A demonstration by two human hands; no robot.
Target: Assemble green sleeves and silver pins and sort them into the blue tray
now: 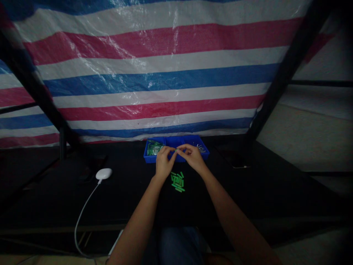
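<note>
My left hand (164,161) and my right hand (192,156) meet at their fingertips in front of the blue tray (150,159). Between the pinched fingers shows a bit of a small green piece (175,150), mostly covered by them. Just below my hands, a loose pile of small green stick-like pieces (178,181) lies on the black table. Packed green pieces in clear plastic (153,148) fill the tray's left compartment. Thin metal pieces, perhaps screws (201,148), lie in its right compartment, partly behind my right hand.
A white rounded device (104,173) with a white cable (82,213) rests on the black table (132,191) at left. A dark flat object with a light edge, perhaps a phone (241,166), lies at right. Behind the tray hangs a striped plastic sheet (165,81) between black posts (286,70).
</note>
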